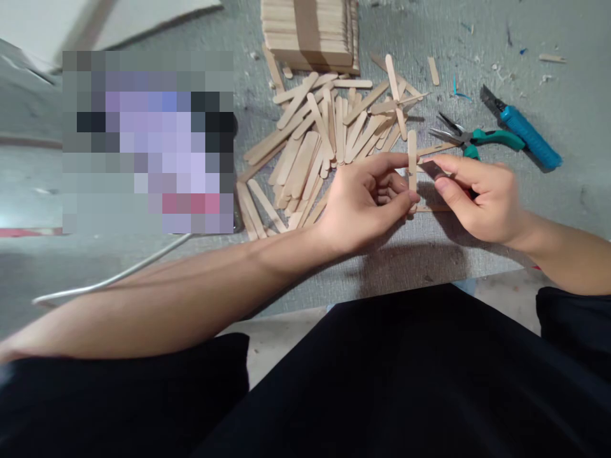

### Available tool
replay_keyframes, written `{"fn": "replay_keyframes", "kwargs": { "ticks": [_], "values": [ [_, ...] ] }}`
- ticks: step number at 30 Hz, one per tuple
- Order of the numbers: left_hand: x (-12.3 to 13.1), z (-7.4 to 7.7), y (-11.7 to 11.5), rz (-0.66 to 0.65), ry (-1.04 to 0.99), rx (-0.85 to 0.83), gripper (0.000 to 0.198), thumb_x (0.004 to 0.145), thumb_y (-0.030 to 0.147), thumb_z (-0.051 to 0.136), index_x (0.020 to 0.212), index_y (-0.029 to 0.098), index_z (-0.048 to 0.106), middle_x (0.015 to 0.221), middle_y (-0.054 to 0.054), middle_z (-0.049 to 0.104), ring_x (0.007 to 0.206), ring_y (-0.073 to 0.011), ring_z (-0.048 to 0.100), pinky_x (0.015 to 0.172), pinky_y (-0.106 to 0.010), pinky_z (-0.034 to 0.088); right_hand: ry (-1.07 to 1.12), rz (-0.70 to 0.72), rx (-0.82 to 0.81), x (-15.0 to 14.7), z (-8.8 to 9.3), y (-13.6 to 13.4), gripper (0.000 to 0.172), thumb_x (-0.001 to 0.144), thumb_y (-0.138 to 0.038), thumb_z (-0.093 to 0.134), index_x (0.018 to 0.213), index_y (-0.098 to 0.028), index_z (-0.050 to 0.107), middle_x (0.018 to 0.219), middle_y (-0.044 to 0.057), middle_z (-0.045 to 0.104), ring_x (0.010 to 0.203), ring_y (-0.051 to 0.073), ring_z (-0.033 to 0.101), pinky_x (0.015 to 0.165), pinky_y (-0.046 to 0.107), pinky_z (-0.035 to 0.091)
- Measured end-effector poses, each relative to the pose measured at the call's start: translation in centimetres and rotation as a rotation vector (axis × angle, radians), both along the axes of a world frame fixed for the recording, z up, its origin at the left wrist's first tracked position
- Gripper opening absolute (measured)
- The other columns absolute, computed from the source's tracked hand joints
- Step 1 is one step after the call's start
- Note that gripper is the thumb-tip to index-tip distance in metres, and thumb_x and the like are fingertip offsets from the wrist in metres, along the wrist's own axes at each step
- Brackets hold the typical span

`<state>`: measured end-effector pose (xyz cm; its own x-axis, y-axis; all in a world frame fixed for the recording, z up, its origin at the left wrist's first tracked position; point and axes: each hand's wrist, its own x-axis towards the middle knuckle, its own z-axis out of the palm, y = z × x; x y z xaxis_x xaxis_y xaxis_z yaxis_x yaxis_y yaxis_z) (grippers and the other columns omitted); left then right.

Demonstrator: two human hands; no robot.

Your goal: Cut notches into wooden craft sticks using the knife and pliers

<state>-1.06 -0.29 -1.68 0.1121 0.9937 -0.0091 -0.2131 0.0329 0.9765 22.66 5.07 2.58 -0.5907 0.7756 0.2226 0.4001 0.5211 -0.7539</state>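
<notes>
My left hand (370, 200) pinches a pale wooden craft stick (412, 159) upright between thumb and forefinger. My right hand (477, 194) is closed beside it, its fingers holding a small dark flat piece (432, 169) against the stick's side. Both hands hover just above a grey mat (420, 254). A loose heap of wooden sticks (324, 137) lies right behind my left hand.
A taped bundle of sticks (310, 32) stands at the far edge. Teal-handled pliers (470, 137) and a blue-handled cutter (525, 130) lie to the right. A white cable (119, 277) runs at left near a blurred screen. My dark-clothed legs (382, 381) fill the foreground.
</notes>
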Motion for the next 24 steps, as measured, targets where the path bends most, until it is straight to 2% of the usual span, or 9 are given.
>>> {"fn": "replay_keyframes", "kwargs": {
  "ticks": [2,7,10,13,15,17,20,22,24],
  "values": [
    [-0.3,0.1,-0.1,0.000,0.041,0.039,0.036,0.092,0.025,0.094,0.124,0.021,0.078,0.078,0.001,0.078,0.062,-0.0156,0.073,0.054,-0.027,0.053,-0.037,-0.010,0.036,0.2,0.2,0.0,0.033,0.116,-0.038,0.064,0.140,-0.031,0.087,0.069,-0.003,0.071,0.057,0.019,0.059,0.063,0.039,0.052],
    [-1.0,0.0,-0.3,0.006,0.185,0.228,0.022,0.095,0.019,0.082,0.118,0.020,0.083,0.064,0.006,0.057,0.049,-0.0090,0.043,0.049,-0.029,0.035,-0.150,0.058,0.092,0.2,0.5,-0.2,0.026,0.113,-0.034,0.065,0.131,-0.029,0.084,0.064,-0.003,0.066,0.057,0.020,0.060,0.061,0.040,0.041],
    [-1.4,-0.3,-0.1,-0.032,0.216,0.269,0.035,0.096,0.018,0.077,0.131,0.019,0.082,0.064,0.007,0.057,0.052,-0.0111,0.044,0.053,-0.032,0.035,-0.177,0.088,0.107,0.5,1.1,0.2,0.025,0.112,-0.036,0.068,0.129,-0.029,0.084,0.066,-0.002,0.066,0.060,0.021,0.061,0.065,0.041,0.043],
    [-1.8,-0.6,0.3,-0.210,0.137,0.186,0.053,0.097,0.021,0.079,0.150,0.023,0.075,0.065,0.008,0.059,0.054,-0.0120,0.048,0.055,-0.032,0.038,-0.211,0.124,0.066,0.8,1.8,1.1,0.026,0.112,-0.041,0.069,0.131,-0.030,0.084,0.063,-0.003,0.062,0.061,0.021,0.058,0.069,0.041,0.046],
    [-2.1,-0.6,0.7,-0.291,0.091,0.097,0.057,0.095,0.022,0.084,0.152,0.024,0.073,0.065,0.008,0.059,0.056,-0.0120,0.049,0.057,-0.031,0.041,-0.211,0.173,-0.002,0.9,2.0,1.7,0.028,0.112,-0.041,0.069,0.133,-0.030,0.082,0.059,-0.006,0.056,0.058,0.019,0.053,0.068,0.040,0.046],
    [-2.3,-0.6,1.1,-0.309,0.047,0.034,0.055,0.094,0.022,0.087,0.147,0.024,0.074,0.066,0.007,0.060,0.057,-0.0119,0.051,0.058,-0.031,0.043,-0.195,0.247,-0.063,0.8,2.0,2.2,0.027,0.110,-0.039,0.070,0.130,-0.028,0.083,0.057,-0.008,0.051,0.054,0.016,0.046,0.064,0.038,0.043],
    [-2.5,-0.4,1.3,-0.298,-0.024,0.036,0.049,0.091,0.024,0.092,0.137,0.023,0.075,0.066,0.007,0.062,0.054,-0.0108,0.051,0.055,-0.030,0.042,-0.188,0.310,-0.107,0.5,2.0,2.5,0.015,0.107,-0.038,0.074,0.103,-0.025,0.080,0.060,-0.008,0.052,0.054,0.013,0.042,0.062,0.037,0.035],
    [-2.4,-0.2,1.2,-0.254,-0.024,0.059,0.049,0.091,0.027,0.094,0.135,0.022,0.074,0.070,0.006,0.066,0.053,-0.0110,0.053,0.053,-0.029,0.041,-0.228,0.290,-0.148,0.3,2.2,2.5,0.029,0.107,-0.037,0.075,0.082,-0.025,0.067,0.063,-0.005,0.052,0.058,0.013,0.042,0.062,0.038,0.032],
    [-2.2,-0.2,0.9,-0.216,-0.012,0.104,0.046,0.097,0.032,0.092,0.139,0.024,0.072,0.076,0.004,0.072,0.053,-0.0113,0.056,0.050,-0.029,0.043,-0.279,0.266,-0.231,0.0,2.6,2.5,0.041,0.108,-0.036,0.076,0.075,-0.026,0.055,0.063,-0.005,0.049,0.060,0.014,0.040,0.062,0.038,0.029]
  ]
}}
